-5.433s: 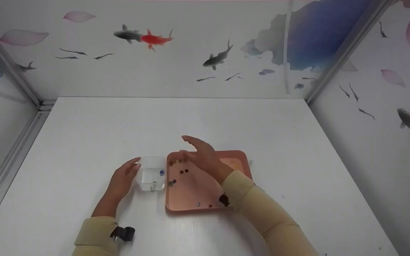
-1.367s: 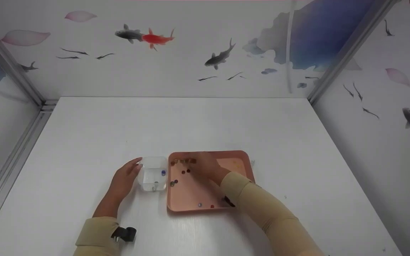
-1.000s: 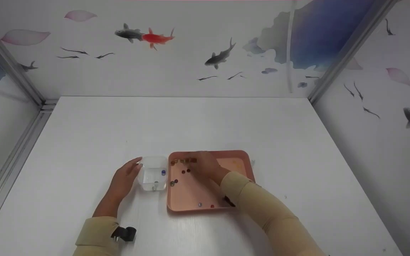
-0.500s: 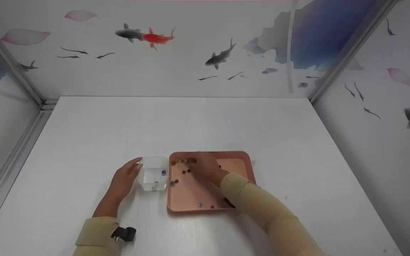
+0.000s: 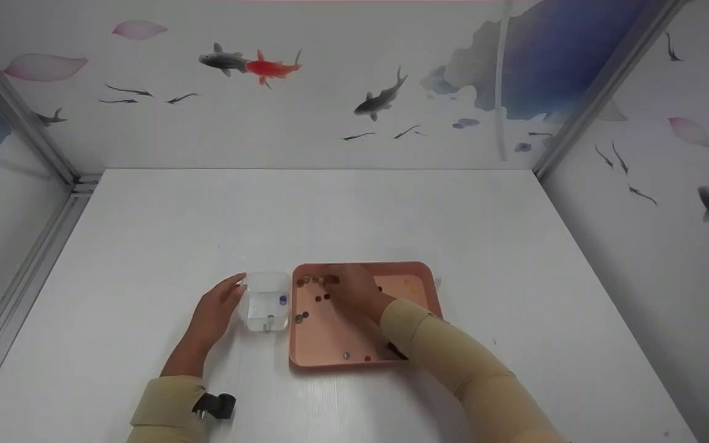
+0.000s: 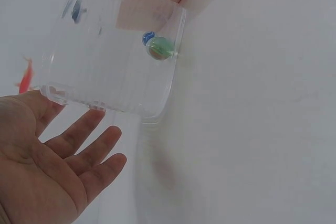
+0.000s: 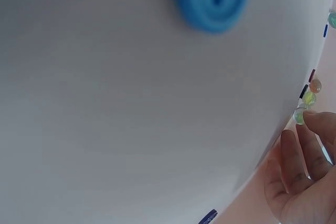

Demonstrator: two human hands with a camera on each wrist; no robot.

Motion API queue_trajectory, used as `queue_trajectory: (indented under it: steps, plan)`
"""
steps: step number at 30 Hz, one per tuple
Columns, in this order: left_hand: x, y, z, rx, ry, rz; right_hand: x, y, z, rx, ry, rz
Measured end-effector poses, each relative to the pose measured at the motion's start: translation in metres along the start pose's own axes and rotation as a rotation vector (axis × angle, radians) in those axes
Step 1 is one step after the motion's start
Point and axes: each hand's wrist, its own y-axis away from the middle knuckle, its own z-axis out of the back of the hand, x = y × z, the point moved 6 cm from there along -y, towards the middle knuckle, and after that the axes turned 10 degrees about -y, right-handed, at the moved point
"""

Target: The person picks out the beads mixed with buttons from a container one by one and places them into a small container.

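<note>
The left hand (image 5: pixel 212 315), fingers loosely spread, touches the box (image 5: pixel 265 282). In the tray (image 5: pixel 336 335), the right hand (image 5: pixel 357 289) pinches a green marble (image 7: pixel 300 116) between thumb and finger.

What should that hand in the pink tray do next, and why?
I'd probably lift the pale green marble up toward the clear box. The right hand seems to pinch it, the box stands beside the pink tray with the left hand at it, and a blue marble and a green marble already lie inside.
</note>
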Motion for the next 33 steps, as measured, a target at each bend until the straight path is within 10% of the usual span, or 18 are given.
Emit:
queue_trajectory:
  steps: [33]
  plan:
    - [-0.0022, 0.0006, -0.0007, -0.010, 0.032, 0.009, 0.0015, -0.0009, -0.0012, -0.006, 0.018, 0.014]
